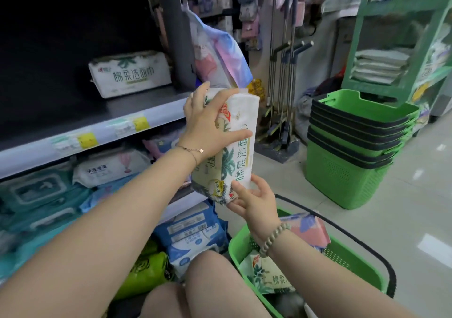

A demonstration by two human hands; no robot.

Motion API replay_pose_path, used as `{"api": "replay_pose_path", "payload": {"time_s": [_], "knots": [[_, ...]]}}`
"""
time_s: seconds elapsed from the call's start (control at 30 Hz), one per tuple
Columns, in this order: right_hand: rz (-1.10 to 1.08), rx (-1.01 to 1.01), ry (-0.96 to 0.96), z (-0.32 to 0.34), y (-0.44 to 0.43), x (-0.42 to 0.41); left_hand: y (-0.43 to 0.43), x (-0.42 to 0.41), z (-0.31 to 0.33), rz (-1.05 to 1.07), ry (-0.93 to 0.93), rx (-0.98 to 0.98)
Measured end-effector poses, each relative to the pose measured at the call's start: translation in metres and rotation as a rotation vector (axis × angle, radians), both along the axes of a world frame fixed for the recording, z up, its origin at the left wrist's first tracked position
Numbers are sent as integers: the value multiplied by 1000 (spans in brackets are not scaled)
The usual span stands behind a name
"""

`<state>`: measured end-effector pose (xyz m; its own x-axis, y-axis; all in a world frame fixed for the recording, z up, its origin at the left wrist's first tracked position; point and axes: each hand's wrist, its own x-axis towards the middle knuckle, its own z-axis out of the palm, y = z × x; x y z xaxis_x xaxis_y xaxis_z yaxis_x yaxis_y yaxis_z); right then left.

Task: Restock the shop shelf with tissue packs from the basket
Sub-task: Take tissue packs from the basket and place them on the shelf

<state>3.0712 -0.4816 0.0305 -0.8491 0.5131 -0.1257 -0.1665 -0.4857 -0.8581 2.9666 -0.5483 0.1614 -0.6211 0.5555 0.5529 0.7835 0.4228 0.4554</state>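
Note:
I hold a white tissue pack with green palm print (236, 153) upright in the air, between the shelf and the basket. My left hand (208, 119) grips its upper part, fingers spread over the top and front. My right hand (254, 199) holds its lower end from below, thumb on the front. One matching tissue pack (129, 73) lies on the dark upper shelf (102, 119), back from the edge. The green basket (347, 259) stands on the floor at lower right with another palm-print pack (266, 278) and a pink-blue pack (310, 229) inside.
Lower shelves hold teal, white and blue wipe packs (193, 232). A stack of green baskets (352, 146) stands on the tiled floor to the right. Mops (286, 73) lean in a stand behind. A pink-blue bag (217, 53) hangs at the shelf end. My knees are at the bottom.

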Motion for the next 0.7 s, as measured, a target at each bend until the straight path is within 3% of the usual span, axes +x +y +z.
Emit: {"api": "replay_pose_path", "payload": {"time_s": [0.23,0.53,0.7], "knots": [[157,-2,95,40,-36,-26,-24,-10,50,44,223,-78],[412,30,78,94,-83,-55,-53,-30,100,132,344,-162],[588,242,56,112,-94,-66,-70,-42,123,160,317,-262]]}}
